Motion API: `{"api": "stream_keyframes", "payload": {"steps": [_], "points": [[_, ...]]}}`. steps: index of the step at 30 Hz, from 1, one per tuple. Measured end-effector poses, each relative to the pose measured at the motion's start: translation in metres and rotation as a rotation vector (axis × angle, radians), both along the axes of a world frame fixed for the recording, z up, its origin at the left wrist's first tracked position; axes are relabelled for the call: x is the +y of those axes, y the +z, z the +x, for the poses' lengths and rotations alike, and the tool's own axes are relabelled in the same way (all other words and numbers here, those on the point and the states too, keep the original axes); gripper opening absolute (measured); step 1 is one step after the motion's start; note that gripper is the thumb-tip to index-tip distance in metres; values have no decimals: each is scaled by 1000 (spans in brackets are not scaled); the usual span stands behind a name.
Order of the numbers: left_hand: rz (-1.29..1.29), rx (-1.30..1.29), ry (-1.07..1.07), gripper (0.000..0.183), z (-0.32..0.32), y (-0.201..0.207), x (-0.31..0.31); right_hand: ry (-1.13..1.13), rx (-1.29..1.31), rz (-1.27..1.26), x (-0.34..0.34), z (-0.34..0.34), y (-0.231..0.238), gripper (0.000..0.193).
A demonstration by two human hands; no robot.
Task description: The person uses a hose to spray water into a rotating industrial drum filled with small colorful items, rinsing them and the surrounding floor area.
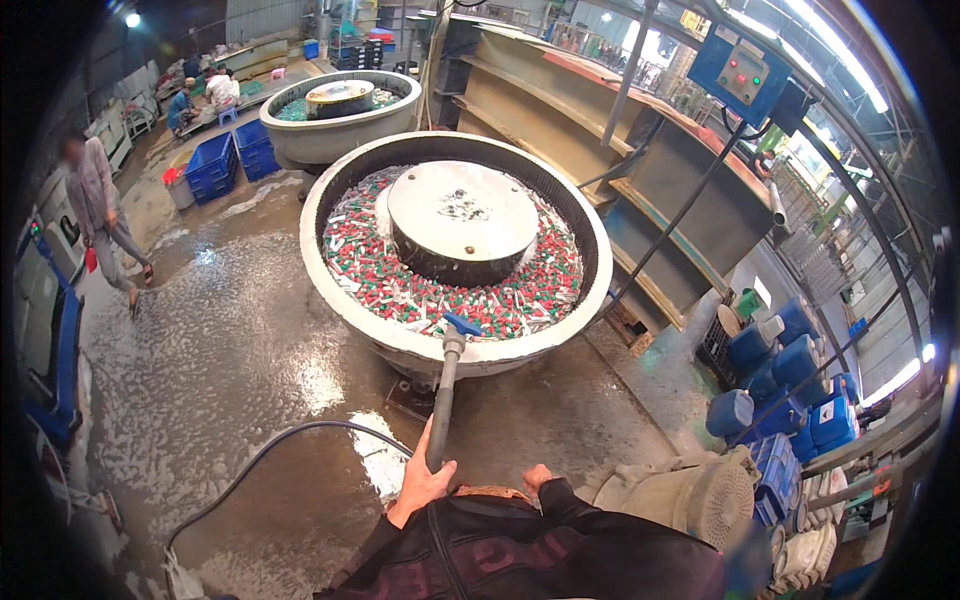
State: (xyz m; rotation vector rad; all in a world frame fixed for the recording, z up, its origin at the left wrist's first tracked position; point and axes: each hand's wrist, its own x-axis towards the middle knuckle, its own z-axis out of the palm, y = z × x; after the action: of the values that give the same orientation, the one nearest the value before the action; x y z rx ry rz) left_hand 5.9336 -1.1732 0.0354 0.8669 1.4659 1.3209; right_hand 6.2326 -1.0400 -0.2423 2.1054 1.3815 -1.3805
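Note:
My left hand (422,482) is wrapped round the lower end of a grey hose pipe (443,400). The pipe's upper end has a valve with a blue handle (462,324) and reaches over the near rim of a large round tumbling tub (340,290). Inside the tub lies a dense ring of small red, green and white pieces (505,305), wet and partly foamy. A wide round metal cap (460,205) covers the tub's middle. Close to my body, my right hand (538,477) is curled closed, with nothing visible in it.
A dark hose (290,432) curves over the wet floor (220,360). Behind stands a second tub (300,140) beside blue crates (212,165). A person (98,205) walks at left. At right are a control box (738,72), blue canisters (800,360) and a perforated drum (700,500).

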Motion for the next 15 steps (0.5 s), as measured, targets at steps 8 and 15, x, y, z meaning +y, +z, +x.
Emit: {"api": "stream_keyframes", "payload": {"steps": [8, 15], "points": [[211, 238, 22, 74, 24, 4, 8, 340, 601, 1548, 75, -140, 215, 37], [159, 139, 5, 65, 56, 30, -4, 632, 145, 1303, 97, -210, 303, 39]]}}
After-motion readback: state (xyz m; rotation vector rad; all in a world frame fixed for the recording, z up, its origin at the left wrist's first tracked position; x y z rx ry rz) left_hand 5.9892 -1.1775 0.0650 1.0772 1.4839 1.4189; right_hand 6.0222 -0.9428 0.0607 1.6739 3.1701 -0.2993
